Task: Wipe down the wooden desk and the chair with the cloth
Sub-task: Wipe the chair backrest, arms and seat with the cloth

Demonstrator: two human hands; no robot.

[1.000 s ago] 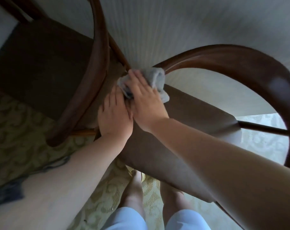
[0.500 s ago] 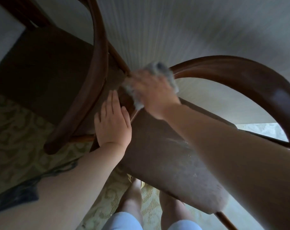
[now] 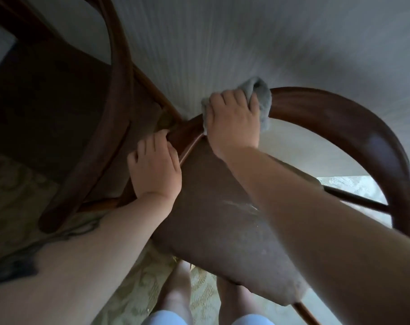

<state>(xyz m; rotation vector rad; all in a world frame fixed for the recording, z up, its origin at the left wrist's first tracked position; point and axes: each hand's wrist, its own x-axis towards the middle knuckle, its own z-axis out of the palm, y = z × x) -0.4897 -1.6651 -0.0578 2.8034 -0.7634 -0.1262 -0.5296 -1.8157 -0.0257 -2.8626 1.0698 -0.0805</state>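
Head view: grey cloth [image 3: 261, 95] is clenched in the right hand [image 3: 232, 118] and pressed on the chair's [image 3: 340, 118] curved wooden backrest, near its left end. Left hand [image 3: 156, 167] (fingers curled) is gripped on the backrest edge beside the brown seat [image 3: 222, 231].

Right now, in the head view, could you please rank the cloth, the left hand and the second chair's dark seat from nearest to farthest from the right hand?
1. The cloth: gripped by the right hand against the curved chair rail.
2. The left hand: just left and below, on the same chair's frame.
3. The second chair's dark seat: far left.
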